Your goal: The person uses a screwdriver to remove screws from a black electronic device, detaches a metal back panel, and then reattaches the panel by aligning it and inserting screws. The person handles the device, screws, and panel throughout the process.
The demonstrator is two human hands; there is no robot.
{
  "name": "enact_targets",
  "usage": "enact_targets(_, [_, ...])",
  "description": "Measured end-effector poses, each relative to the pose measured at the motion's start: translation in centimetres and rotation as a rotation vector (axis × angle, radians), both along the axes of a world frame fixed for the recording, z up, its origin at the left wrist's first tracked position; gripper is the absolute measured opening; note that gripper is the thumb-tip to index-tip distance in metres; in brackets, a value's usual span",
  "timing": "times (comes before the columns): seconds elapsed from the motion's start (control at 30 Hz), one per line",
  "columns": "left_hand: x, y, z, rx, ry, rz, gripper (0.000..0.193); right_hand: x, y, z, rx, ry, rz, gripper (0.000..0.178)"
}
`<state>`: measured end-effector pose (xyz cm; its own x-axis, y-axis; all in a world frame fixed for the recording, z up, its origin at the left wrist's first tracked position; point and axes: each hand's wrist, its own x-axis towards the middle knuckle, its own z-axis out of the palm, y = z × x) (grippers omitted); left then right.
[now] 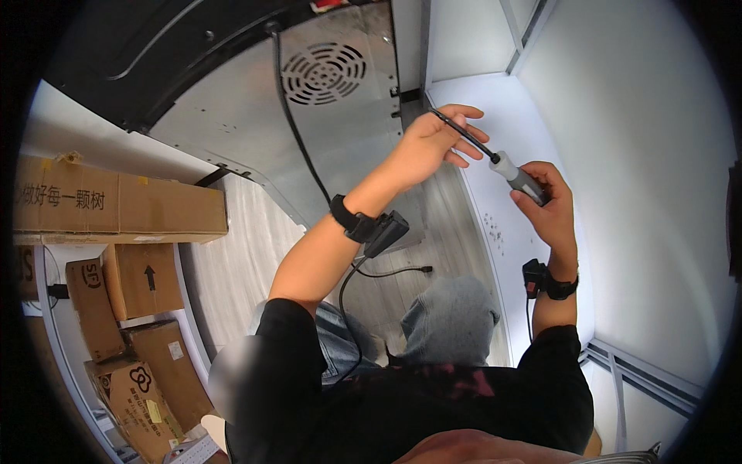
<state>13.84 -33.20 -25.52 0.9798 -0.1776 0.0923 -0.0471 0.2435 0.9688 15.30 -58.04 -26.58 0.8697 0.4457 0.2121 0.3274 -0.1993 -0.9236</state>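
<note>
My right hand (pixel 550 203) is wrapped round the grey handle of a screwdriver (pixel 519 179). Its dark shaft slants up and to the left, crossing in front of my left hand (pixel 442 141). The fingers of that hand are stretched out and apart, with the shaft lying over or touching them; whether they press on it I cannot tell. Below the hands, several small screw-like pieces (pixel 495 233) are scattered on a white ledge (pixel 483 99). Left of my left hand stands a large appliance's metal panel (pixel 232 116) with a round slotted vent (pixel 325 73).
A black power cord (pixel 290 127) hangs down the panel. Another cable end (pixel 425 269) lies on the wood-look floor (pixel 251 247). Cardboard boxes (pixel 147 282) fill a shelf at left, under a long carton (pixel 154 203). A white wall (pixel 634 193) bounds the right side.
</note>
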Motion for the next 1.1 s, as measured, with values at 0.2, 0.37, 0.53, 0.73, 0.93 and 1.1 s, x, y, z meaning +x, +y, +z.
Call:
enact_targets(0.2, [-1.8,1.4,3.3,-0.176,0.022,0.108,0.029,-1.7,2.1,3.2,0.084,0.029,-0.122,0.035])
enact_targets(0.37, [-2.0,2.6,4.6,-0.308,0.023,0.094,0.029,-4.7,4.5,6.4,0.211,-0.089,-0.150,0.039])
enact_targets(0.53, [-1.1,2.2,5.5,-0.264,0.025,0.105,0.029,-7.9,7.3,8.0,0.267,-0.366,-0.479,0.026])
enact_targets(0.73, [-0.2,2.8,4.9,-0.201,0.005,0.176,0.026,-8.9,9.9,4.8,0.217,-0.593,-0.602,0.029])
enact_targets(0.93, [0.5,3.3,4.4,-0.108,-0.062,0.176,0.025,-9.5,10.8,4.0,0.210,-0.627,-0.625,0.029])
enact_targets(1.1, [0.8,3.4,4.2,-0.117,-0.099,0.173,0.025,-9.3,10.9,3.5,0.282,-0.552,-0.626,0.028])
